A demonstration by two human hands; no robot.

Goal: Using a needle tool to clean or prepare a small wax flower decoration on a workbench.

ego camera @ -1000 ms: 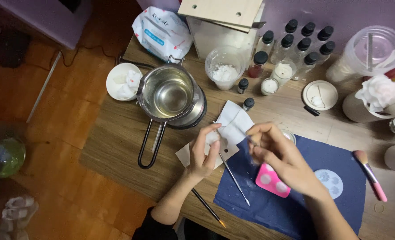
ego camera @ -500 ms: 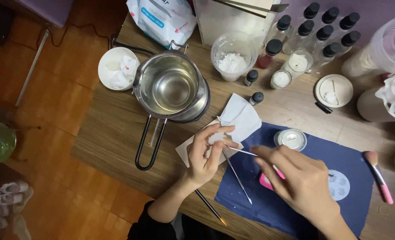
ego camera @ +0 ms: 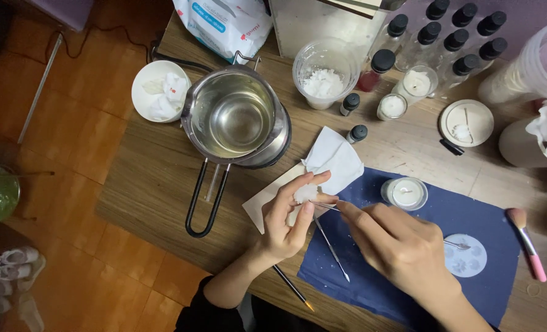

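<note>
My left hand [ego camera: 289, 215] pinches a small white waxy lump [ego camera: 304, 193] between thumb and fingers, over a white paper napkin [ego camera: 335, 161]. My right hand [ego camera: 399, 246] grips thin metal tweezers [ego camera: 324, 207] whose tips touch the lump. A second thin metal tool [ego camera: 331, 247] lies on the dark blue cloth [ego camera: 433, 215] under my hands. A small glass candle jar [ego camera: 404, 193] with white wax stands on the cloth just right of the lump.
A steel pot [ego camera: 233, 117] with wire handles sits left of my hands. Behind are a cup of white flakes [ego camera: 324, 74], dark-capped bottles [ego camera: 458, 43], a round lid [ego camera: 466, 122], a white bowl [ego camera: 159, 90] and a wipes pack [ego camera: 224, 21]. A pink brush [ego camera: 527, 243] and round white mould [ego camera: 465, 255] lie right.
My right hand has shifted left and down, bringing the tweezers onto the lump in my left hand. The pink object on the cloth is now covered by my right hand.
</note>
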